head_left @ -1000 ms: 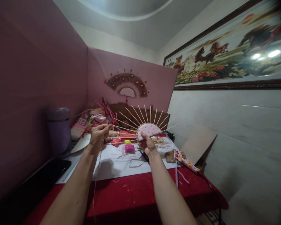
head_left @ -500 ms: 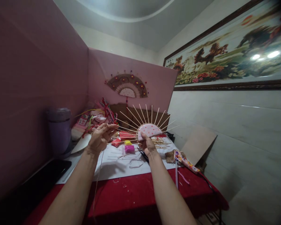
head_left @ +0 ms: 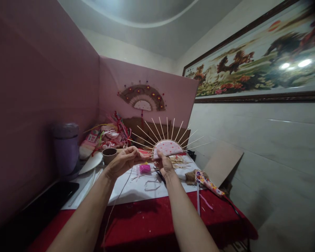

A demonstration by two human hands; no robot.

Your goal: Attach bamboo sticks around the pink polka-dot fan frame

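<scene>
A half-round fan frame (head_left: 166, 148) covered in pink dotted cloth is held up over the table, thin wooden sticks (head_left: 157, 129) fanning out from its curved edge. My right hand (head_left: 165, 164) grips its lower left part, thumb on the front. Close to the frame's left end is my left hand (head_left: 127, 159), fingers pinched together on a thin string (head_left: 118, 199). The string hangs from this hand down past the table's front. My left fingertips lie by the lowest sticks; whether they touch them is hard to see.
A finished fan (head_left: 144, 98) hangs on the pink board. Ribbons and fabric (head_left: 112, 133), a brown cup (head_left: 109, 154) and a purple tumbler (head_left: 66, 150) stand left. A pink packet (head_left: 145, 169), loose sticks (head_left: 181, 161) and flowered cloth (head_left: 208, 182) lie on the table; a black phone (head_left: 52, 196) sits front left.
My left hand has moved right and down to the frame's left end, its fingers closing, with the string following. The frame has turned slightly clockwise in my right hand. The brown cup has come into view.
</scene>
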